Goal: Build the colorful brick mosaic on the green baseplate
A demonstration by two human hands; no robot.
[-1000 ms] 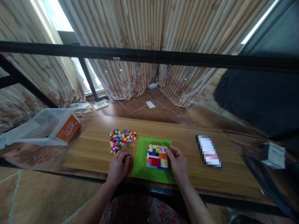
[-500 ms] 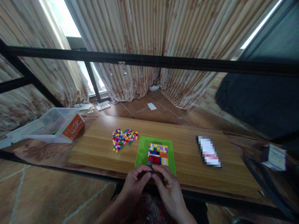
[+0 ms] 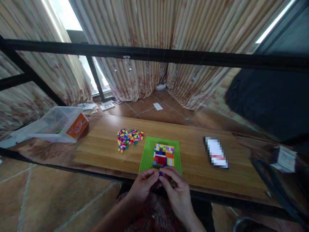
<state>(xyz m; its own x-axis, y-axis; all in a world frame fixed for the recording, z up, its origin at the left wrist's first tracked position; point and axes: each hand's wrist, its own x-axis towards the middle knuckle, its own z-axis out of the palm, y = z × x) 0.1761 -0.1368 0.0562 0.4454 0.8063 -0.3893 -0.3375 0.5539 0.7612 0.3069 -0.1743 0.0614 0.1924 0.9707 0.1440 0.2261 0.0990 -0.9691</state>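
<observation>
A small purple toy brick (image 3: 160, 173) is pinched between the fingertips of both hands, just in front of the near edge of the green baseplate (image 3: 147, 151). My left hand (image 3: 144, 183) grips it from the left with thumb and forefinger. From the other side, the thumb and fingers of my right hand (image 3: 176, 187) close on it. On the baseplate stands a block of many-coloured bricks (image 3: 163, 154), its near side close to my fingertips. Left of the plate lies a loose heap of small coloured bricks (image 3: 129, 139).
A phone (image 3: 216, 152) with a blurred screen lies on the right of the wooden table top (image 3: 101, 145). On the left sits a clear plastic box (image 3: 59, 124) with an orange label. A black metal bar (image 3: 145, 54) crosses beyond the table, before striped curtains.
Both hands have shifted slightly right with the purple brick and remain closed on it. The whole view has tilted a little, so the table appears higher.
</observation>
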